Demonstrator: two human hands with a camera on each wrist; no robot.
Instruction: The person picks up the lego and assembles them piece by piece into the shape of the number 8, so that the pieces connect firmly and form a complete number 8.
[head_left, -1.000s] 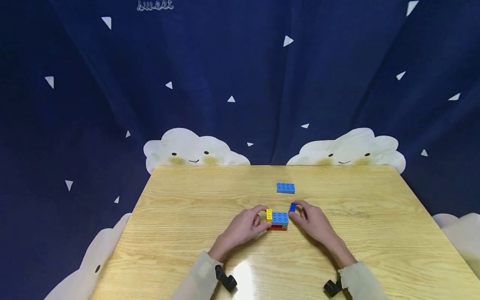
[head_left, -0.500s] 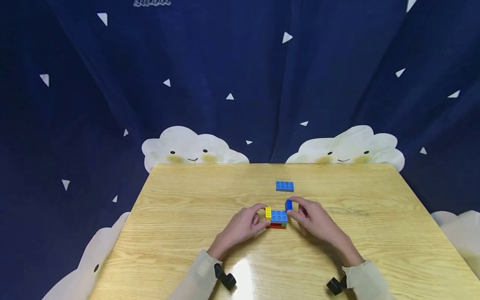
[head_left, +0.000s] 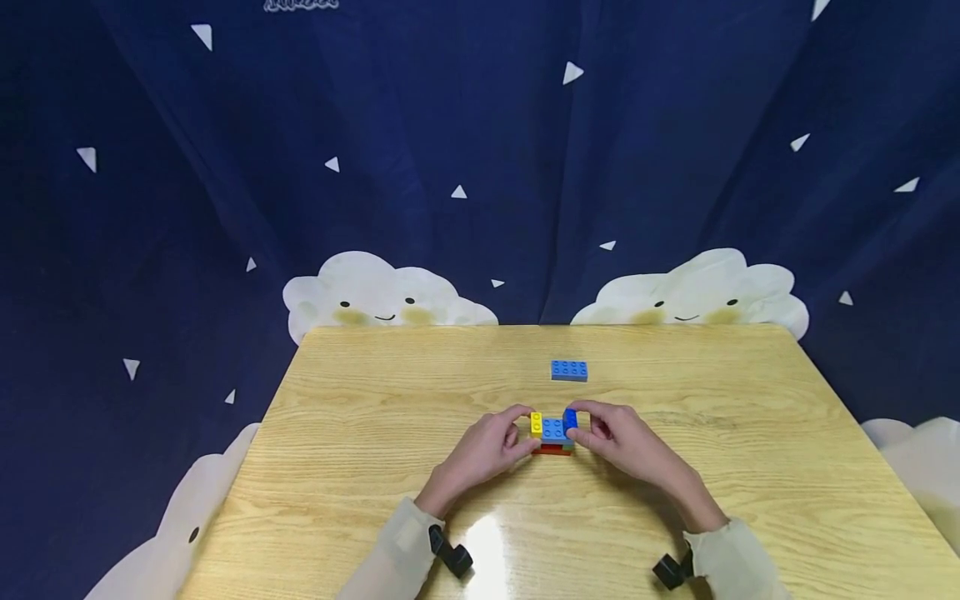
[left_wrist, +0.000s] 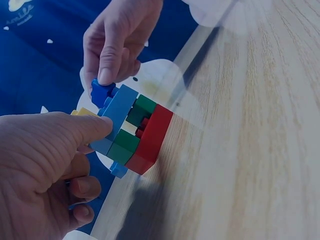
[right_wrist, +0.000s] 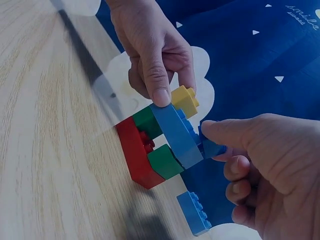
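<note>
L hand (head_left: 487, 447) is pinching stack (right_wrist: 177, 137) at its left end, by yellow brick (head_left: 536, 425). R hand (head_left: 626, 442) is pinching dk-blue brick (head_left: 570, 415) atop stack's right end; can't tell if it's seating. Step's prob. fitting that brick; next move's likely calling for aligning, then pressing down, L hand bracing. Lt-blue brick (head_left: 569, 371) is lying beyond stack.

The head view looks forward and down from high on the near side of the blocky stack of red, green, light-blue and yellow plastic bricks (head_left: 553, 432), far enough back to take in the pale wood-grain tabletop (head_left: 375, 392) and, beyond the stack, the navy cloth backdrop (head_left: 480, 125). Tilted and close, the left wrist view faces the stack from its left, past the left hand (left_wrist: 42, 160); the right wrist view, from its right, past the right hand (right_wrist: 280, 165). Both wrist views share the stack's near face.
</note>
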